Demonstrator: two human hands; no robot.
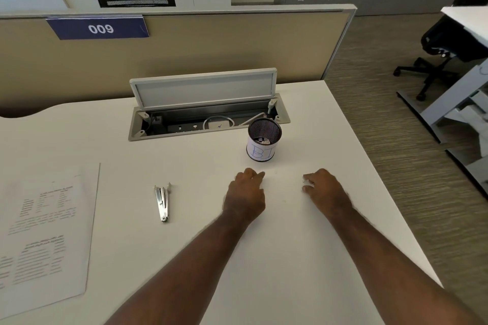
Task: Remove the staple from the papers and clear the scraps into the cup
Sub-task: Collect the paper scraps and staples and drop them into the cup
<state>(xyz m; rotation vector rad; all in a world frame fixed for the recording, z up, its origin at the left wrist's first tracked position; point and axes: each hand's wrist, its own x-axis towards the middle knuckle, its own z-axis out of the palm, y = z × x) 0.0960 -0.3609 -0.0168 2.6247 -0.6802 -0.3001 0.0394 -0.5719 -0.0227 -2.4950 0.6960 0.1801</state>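
Observation:
The printed papers [45, 229] lie flat at the left edge of the white desk [290, 258]. A metal staple remover [163, 202] rests on the desk to their right. The black mesh cup [264, 143], wrapped in a paper label, stands near the back right and holds small white scraps. My left hand [245, 196] lies palm down just in front of the cup, fingers curled against the desk. My right hand [326, 190] lies palm down to its right, and a tiny white scrap [304, 181] shows at its fingertips. A small speck [284, 201] lies between the hands.
An open cable tray [208, 119] with its raised lid is set into the desk behind the cup. A beige partition [184, 53] closes the back. The desk's right edge drops to carpet, with an office chair [441, 55] beyond.

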